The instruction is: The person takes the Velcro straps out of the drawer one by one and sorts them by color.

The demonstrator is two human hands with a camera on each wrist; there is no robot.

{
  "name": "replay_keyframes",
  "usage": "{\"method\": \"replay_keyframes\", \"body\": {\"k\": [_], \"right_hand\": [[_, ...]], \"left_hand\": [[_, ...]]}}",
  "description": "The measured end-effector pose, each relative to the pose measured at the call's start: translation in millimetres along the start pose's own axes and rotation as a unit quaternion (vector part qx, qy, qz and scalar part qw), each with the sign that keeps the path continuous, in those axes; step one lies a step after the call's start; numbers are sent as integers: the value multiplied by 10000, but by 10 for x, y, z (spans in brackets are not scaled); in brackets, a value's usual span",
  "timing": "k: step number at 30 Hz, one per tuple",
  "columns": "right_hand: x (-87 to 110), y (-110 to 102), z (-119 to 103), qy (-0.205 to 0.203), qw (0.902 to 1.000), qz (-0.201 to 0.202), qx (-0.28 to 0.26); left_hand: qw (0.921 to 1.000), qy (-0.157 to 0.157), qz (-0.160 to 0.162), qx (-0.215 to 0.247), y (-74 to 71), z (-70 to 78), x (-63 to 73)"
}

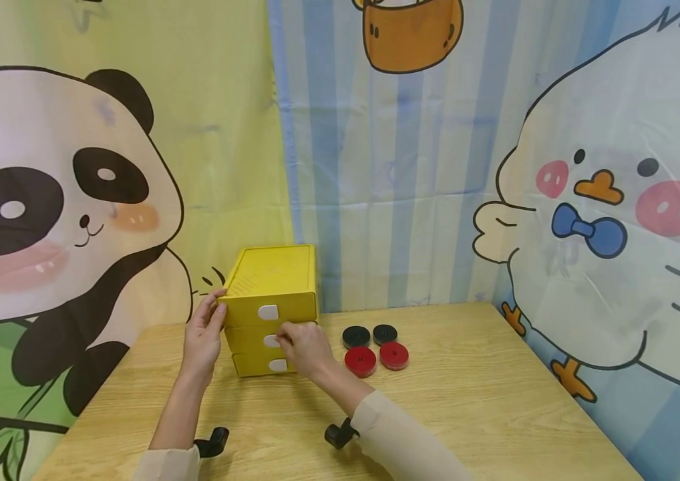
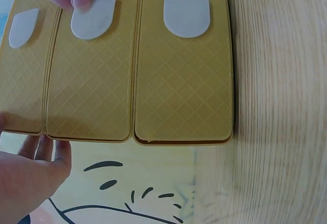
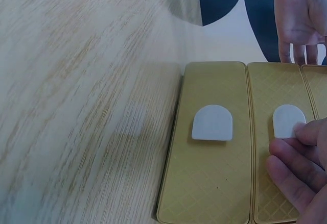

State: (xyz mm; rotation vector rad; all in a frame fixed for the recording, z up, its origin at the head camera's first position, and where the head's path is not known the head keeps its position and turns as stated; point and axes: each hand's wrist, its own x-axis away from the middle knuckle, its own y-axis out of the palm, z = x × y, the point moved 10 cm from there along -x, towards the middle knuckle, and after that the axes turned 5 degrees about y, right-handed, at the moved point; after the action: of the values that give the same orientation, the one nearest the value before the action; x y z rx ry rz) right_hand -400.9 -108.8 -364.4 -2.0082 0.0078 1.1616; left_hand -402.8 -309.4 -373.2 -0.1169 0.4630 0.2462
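A yellow three-drawer box stands at the back of the table, with a white pull tab on each drawer. My left hand rests at its upper left front edge, fingers along the side wall and thumb near the front. With thumb and fingers, my right hand pinches the middle drawer's pull tab. The bottom drawer's tab is untouched by either hand. All three drawer fronts sit nearly flush. Part of the lower right front is hidden behind my right hand in the head view.
Right of the box lie two black discs and two red discs, grouped on the wooden table. A cartoon-printed curtain hangs behind. Black camera mounts stick out near both wrists.
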Motion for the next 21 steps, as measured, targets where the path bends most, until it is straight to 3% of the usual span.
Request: {"method": "replay_keyframes", "body": {"k": [9, 16, 21], "right_hand": [[-49, 7, 48, 252, 9994, -99, -222], [-45, 81, 168, 897, 9922, -616, -614], [16, 128, 203, 1021, 9900, -765, -597]], "left_hand": [[9999, 100, -20, 28, 8, 23, -29], [10000, 68, -27, 43, -2, 16, -18], [10000, 57, 7, 36, -11, 6, -5]]}}
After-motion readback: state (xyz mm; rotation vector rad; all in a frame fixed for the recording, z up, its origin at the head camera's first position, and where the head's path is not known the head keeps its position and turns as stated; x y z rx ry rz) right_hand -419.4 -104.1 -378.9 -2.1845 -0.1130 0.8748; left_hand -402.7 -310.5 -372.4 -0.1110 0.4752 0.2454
